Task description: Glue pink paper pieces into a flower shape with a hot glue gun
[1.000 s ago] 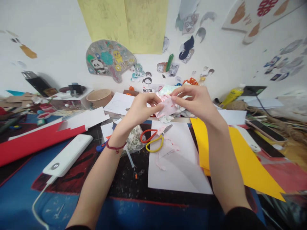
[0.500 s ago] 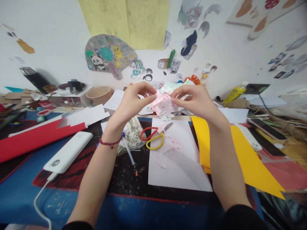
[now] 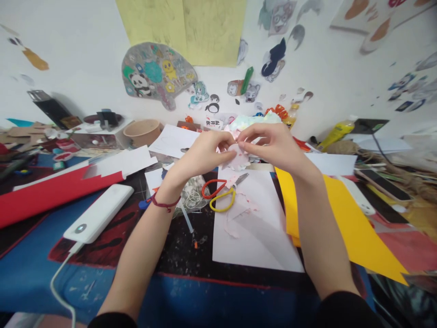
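Observation:
My left hand (image 3: 213, 148) and my right hand (image 3: 268, 141) meet above the back of the desk, their fingertips pinching a small pink piece (image 3: 238, 157) with red spots. Whether it is paper or cloth I cannot tell. Behind the hands lies a pale green and white crumpled pile (image 3: 256, 120). Below them, scissors (image 3: 223, 193) with one red and one yellow handle loop rest on a white sheet (image 3: 256, 241), beside thin pink scraps (image 3: 232, 228).
A white power bank (image 3: 99, 214) with a cable and a long red sheet (image 3: 61, 193) lie at left. Yellow sheets (image 3: 348, 223) and dark phones are at right. A bag of white strings (image 3: 196, 196) sits left of the scissors. A tan bowl (image 3: 142, 132) stands behind.
My hands have come closer together, and the pink piece between them looks more gathered and partly covered by the fingers. The whole view has shifted slightly.

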Available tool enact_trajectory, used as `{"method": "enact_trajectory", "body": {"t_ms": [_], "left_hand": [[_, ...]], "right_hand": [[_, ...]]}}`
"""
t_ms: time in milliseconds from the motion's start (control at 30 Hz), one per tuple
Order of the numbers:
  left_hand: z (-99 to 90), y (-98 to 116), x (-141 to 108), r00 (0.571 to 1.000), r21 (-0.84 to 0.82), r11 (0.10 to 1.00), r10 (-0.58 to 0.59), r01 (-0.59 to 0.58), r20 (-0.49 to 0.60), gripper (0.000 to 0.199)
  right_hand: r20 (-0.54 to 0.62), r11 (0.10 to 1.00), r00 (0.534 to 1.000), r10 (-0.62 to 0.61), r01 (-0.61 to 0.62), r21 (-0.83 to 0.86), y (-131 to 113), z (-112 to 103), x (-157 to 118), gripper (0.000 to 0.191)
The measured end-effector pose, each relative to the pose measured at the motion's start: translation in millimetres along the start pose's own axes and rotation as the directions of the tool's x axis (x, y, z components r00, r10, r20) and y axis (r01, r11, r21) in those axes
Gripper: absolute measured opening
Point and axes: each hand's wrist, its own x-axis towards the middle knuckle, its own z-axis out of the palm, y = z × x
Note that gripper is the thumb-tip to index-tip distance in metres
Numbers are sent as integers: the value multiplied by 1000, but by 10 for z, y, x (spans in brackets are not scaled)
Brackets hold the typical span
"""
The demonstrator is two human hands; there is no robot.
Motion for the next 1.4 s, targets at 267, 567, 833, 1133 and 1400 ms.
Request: {"method": "enact_trajectory", "body": {"t_ms": [267, 567, 833, 1133, 1400], "left_hand": [[-41, 1, 4, 998, -27, 1000, 13, -15, -66, 7], [-58, -13, 2, 992, -43, 999, 20, -26, -124, 2], [-79, -5, -2, 983, -91, 995, 20, -37, -184, 4], [-81, 12, 4, 982, -106, 994, 9, -30, -191, 3], [-60, -27, 12, 990, -123, 992, -4, -13, -142, 8]], "right_hand": [[-12, 1000, 1000, -20, 20, -19, 15, -85, -2, 17], [61, 997, 998, 19, -15, -71, 61, -63, -6, 17], [67, 996, 997, 26, -20, -83, 48, -74, -11, 14], [103, 997, 994, 37, -29, -78, 39, -82, -18, 17], [108, 997, 994, 18, -10, -75, 34, -82, -17, 18]]}}
